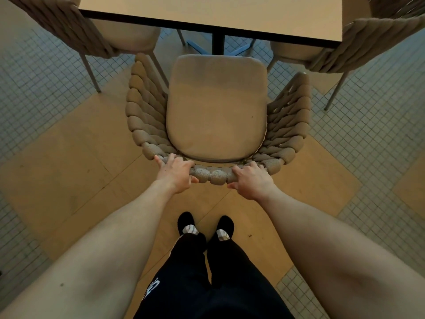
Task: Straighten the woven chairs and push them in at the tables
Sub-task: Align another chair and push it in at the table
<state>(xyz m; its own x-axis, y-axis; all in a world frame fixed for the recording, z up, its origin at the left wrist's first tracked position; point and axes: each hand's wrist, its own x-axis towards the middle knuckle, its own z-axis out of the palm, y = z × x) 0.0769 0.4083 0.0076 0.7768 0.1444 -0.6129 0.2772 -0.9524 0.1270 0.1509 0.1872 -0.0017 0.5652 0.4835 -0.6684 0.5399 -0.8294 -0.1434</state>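
Note:
A beige woven chair [216,107] with a padded seat stands in front of me, its seat facing a pale table [211,12] with a dark edge. The seat's front lies just short of the table edge. My left hand [176,172] grips the left part of the chair's braided back rim, fingers curled over the top. My right hand [251,179] grips the rim a little to the right of it. Both arms reach forward and down to the chair.
Two more woven chairs stand at the table's sides, one at the upper left [69,26] and one at the upper right [368,42], their legs angled outward. The table's dark central post [218,44] stands behind the seat. My feet [205,225] stand on wood flooring bordered by small tiles.

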